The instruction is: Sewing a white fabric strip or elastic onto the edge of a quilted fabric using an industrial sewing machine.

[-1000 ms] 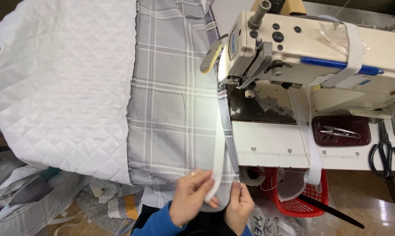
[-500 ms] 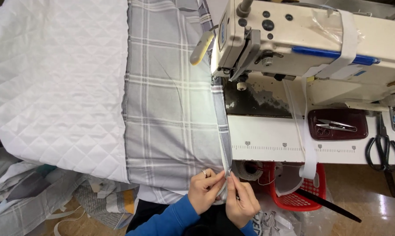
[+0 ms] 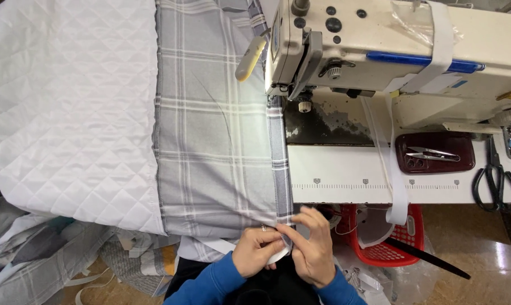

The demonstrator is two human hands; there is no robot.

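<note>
Both hands work at the near edge of the grey plaid fabric (image 3: 216, 147), which lies flat across the table (image 3: 346, 172) and runs up under the head of the cream sewing machine (image 3: 391, 45). The left hand (image 3: 259, 253) has its fingers curled in and pressed together, pinching the bottom corner of the fabric's folded right edge along with a strip of white tape (image 3: 278, 255) that curls out beneath the knuckles. The right hand (image 3: 312, 248) sits just beside it, touching it, with its fingers (image 3: 294, 232) drawn together and nipping the same corner of the hem from the right side. The folded hem runs as a narrow band straight from the hands up to the machine's presser foot (image 3: 305, 104). To the left, a white quilted layer (image 3: 69, 107) overlaps the plaid cloth and covers most of that side. On the table to the right of the hem there is a printed ruler scale (image 3: 374, 184), a dark red tray (image 3: 434, 152) holding small thread snips (image 3: 433, 153), and black-handled scissors (image 3: 497, 183) near the right edge. A second length of white tape (image 3: 394, 169) hangs down from the machine over the table's front edge toward a red basket (image 3: 396, 237) below. Fabric scraps (image 3: 52, 254) lie heaped on the floor at the lower left.
</note>
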